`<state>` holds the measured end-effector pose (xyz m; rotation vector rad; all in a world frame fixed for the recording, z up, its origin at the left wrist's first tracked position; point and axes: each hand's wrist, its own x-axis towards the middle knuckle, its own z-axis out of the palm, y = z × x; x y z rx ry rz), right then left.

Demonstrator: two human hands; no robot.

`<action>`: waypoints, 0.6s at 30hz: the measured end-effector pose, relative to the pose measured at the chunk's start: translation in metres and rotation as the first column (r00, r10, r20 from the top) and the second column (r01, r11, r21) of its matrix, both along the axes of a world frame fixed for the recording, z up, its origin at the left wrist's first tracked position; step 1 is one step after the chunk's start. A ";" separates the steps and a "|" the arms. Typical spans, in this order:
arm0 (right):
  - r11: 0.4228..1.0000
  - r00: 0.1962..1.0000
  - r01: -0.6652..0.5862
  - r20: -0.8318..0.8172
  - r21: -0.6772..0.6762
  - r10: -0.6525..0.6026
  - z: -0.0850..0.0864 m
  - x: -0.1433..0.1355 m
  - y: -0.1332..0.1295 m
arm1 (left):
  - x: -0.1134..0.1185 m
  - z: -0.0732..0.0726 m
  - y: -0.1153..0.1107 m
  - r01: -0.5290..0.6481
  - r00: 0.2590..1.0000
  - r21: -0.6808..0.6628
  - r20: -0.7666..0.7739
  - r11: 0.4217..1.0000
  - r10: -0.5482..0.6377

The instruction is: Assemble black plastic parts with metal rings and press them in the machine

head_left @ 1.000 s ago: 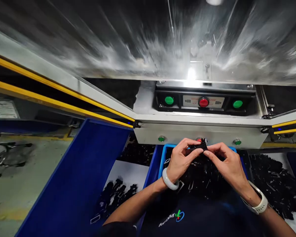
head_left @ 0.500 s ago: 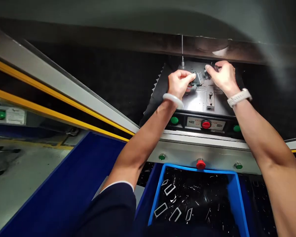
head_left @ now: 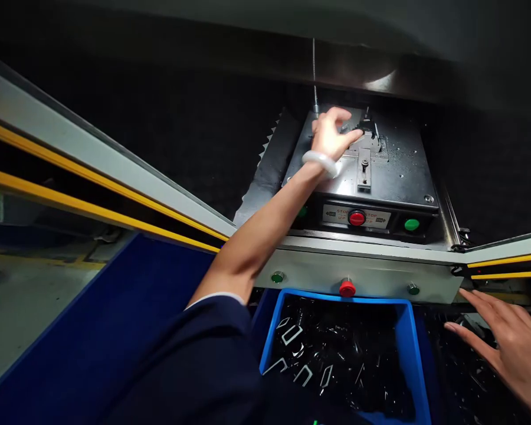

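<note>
Black part (head_left: pixel 368 130): seated on the metal fixture (head_left: pixel 371 143), upper middle of view, on the machine plate (head_left: pixel 396 177).
Left hand (head_left: pixel 331 133): just left of the black part, over the plate. Thumb and fingers apart in a curved C. Thumb tip reaches the part's left edge; glare and small scale there, so can't say if it's touching.
Right hand (head_left: pixel 508 348): low right of view, well apart from the black part. Fingers extended, thumb spread wide, nothing held that I can see. Nearest to the dark pieces (head_left: pixel 473 378) on that side.
Clamp strip (head_left: pixel 364 171): on the plate, near side of the fixture, screw in it.
Flexible hose (head_left: pixel 314 71): comes down to the plate's far left corner, behind the left hand.
Button panel (head_left: pixel 380 220): front of the plate, red button (head_left: pixel 357 218) in the middle, green button (head_left: pixel 411 225) to the right.
Blue bin (head_left: pixel 418 360): below the front panel (head_left: pixel 310 271), between the left forearm and right hand; dark glossy pieces and pale rectangular frames (head_left: pixel 292 334) inside.
</note>
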<state>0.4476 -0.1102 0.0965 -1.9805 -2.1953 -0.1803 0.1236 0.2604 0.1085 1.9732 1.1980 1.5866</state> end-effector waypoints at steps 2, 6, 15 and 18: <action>0.994 1.000 -0.001 -0.001 -0.110 0.001 -0.015 -0.006 0.000 | -0.027 -0.008 -0.075 -0.018 0.999 -0.034 -0.041 0.999 0.016; 0.972 0.988 -0.026 -0.151 -0.234 -0.010 -0.047 -0.023 0.026 | -0.091 -0.051 -0.219 -0.150 0.972 -0.215 -0.209 0.965 0.104; 0.977 0.920 0.040 -0.373 -0.212 -0.119 -0.091 -0.019 0.048 | -0.170 -0.120 -0.260 -0.123 0.767 -0.397 -0.620 0.909 -0.167; 0.986 0.940 0.093 -0.315 -0.141 -0.134 -0.092 -0.026 0.044 | -0.165 -0.117 -0.264 -0.211 0.718 -0.319 -0.692 0.924 -0.075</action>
